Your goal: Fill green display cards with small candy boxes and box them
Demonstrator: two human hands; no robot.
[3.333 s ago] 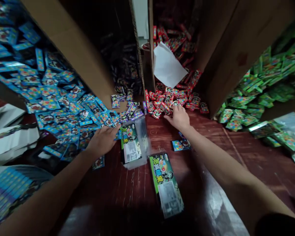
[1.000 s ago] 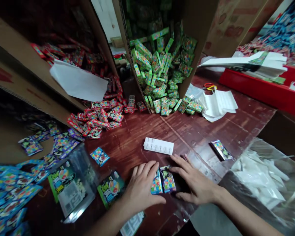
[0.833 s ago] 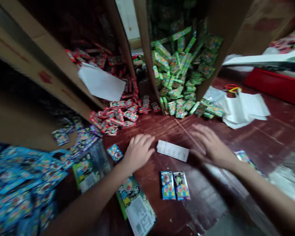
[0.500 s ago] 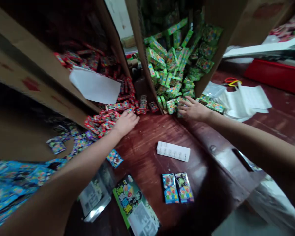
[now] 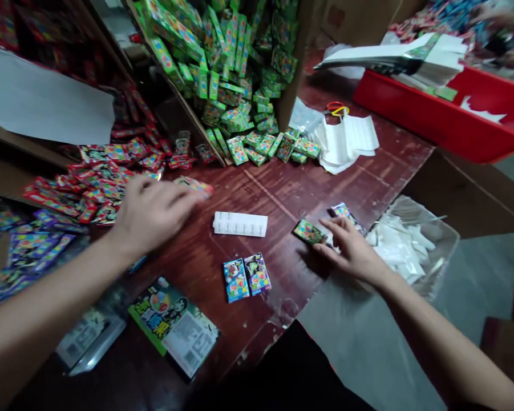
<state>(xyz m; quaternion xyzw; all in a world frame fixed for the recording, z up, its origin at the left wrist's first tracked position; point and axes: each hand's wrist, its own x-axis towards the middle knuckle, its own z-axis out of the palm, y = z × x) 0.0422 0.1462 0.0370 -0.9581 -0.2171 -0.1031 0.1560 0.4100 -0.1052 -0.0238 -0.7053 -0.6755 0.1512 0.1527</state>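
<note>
My left hand (image 5: 156, 214), blurred, hovers beside the heap of small red packets (image 5: 106, 180). A red-edged packet (image 5: 199, 187) shows at its fingertips. Near the table's right edge my right hand (image 5: 351, 245) has a small green packet (image 5: 308, 231) between thumb and fingers, with a shadow beneath it. Just behind those fingers lies a purple packet (image 5: 342, 212). A blue packet (image 5: 236, 279) and a black-and-purple packet (image 5: 258, 274) lie side by side at the middle front. A white label strip (image 5: 240, 224) rests behind them.
An open carton (image 5: 299, 74) spills green packets (image 5: 239, 114). A flat green-and-black box (image 5: 173, 325) lies in front, with a clear plastic case (image 5: 94, 337) beside it. Scissors (image 5: 337, 108), a red tray (image 5: 415, 120) and a bin of white scraps (image 5: 411, 245) are rightward. Another person's hands (image 5: 505, 34) show far right.
My right hand has left the green pile and come toward me with a green packet. My left hand has lifted off the red heap with a packet. The view has swung right.
</note>
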